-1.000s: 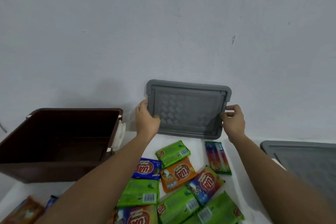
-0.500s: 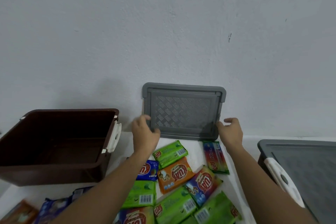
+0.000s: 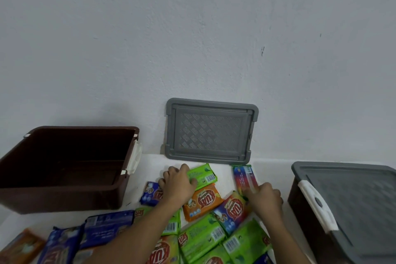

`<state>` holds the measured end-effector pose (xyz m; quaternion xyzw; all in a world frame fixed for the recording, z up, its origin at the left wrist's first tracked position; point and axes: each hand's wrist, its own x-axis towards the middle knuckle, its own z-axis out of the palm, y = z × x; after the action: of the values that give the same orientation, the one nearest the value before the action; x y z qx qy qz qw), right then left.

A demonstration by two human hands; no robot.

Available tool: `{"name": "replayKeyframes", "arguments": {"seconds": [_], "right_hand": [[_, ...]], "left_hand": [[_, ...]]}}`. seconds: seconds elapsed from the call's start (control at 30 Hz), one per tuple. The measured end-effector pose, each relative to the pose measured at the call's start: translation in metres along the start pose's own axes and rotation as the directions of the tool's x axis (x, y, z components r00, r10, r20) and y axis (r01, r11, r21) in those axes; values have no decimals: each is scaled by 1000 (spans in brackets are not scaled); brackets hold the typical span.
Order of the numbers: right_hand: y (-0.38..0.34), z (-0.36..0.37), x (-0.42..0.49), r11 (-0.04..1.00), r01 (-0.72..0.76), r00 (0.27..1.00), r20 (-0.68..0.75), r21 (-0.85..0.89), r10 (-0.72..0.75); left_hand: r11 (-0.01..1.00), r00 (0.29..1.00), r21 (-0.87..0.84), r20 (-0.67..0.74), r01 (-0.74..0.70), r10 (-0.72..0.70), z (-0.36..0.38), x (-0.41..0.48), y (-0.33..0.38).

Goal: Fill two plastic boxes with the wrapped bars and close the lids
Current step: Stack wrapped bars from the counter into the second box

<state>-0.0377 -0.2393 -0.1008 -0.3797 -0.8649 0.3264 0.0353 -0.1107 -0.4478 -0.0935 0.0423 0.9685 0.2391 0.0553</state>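
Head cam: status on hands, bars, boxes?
Left hand grips green bar. Right hand on striped bar, grip unclear. Brown box open, grey lid against wall. Nothing blocking.

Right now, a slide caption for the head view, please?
Lid propped against the wall; left hand on green bar, right hand on striped bar, between open box and lidded box.

The white surface (image 3: pixel 225 178) meets the wall at its far edge, where a grey lid (image 3: pixel 211 133) stands leaning. An open brown box (image 3: pixel 64 197) sits at the left edge and a lidded brown box (image 3: pixel 304 210) at the right. Wrapped bars (image 3: pixel 201 199) lie strewn between them, with a green bar (image 3: pixel 203 174) and a striped bar (image 3: pixel 245 178) farthest back.
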Motion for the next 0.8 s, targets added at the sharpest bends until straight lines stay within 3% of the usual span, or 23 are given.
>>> {"name": "replayKeyframes", "arguments": {"seconds": [0.17, 0.3, 0.5, 0.67, 0.8], "right_hand": [[-2, -13, -11, 931, 30, 999, 2, 363, -33], [-10, -26, -22, 876, 170, 985, -65, 452, -158], [-52, -64, -48, 796, 360, 932, -152, 486, -329], [-107, -79, -74, 627, 278, 927, -32, 728, -373], [-160, -62, -94, 630, 156, 911, 135, 761, -390]], "left_hand": [[927, 982, -328, -5, -179, 188, -7, -11, 0], [867, 956, -402, -116, -295, 271, -19, -21, 3], [805, 913, -449, -310, -387, 266, -78, -30, 13], [770, 906, -510, -369, -384, 208, -148, -28, -14], [729, 931, -602, -339, -327, 138, -197, -16, -72]]}}
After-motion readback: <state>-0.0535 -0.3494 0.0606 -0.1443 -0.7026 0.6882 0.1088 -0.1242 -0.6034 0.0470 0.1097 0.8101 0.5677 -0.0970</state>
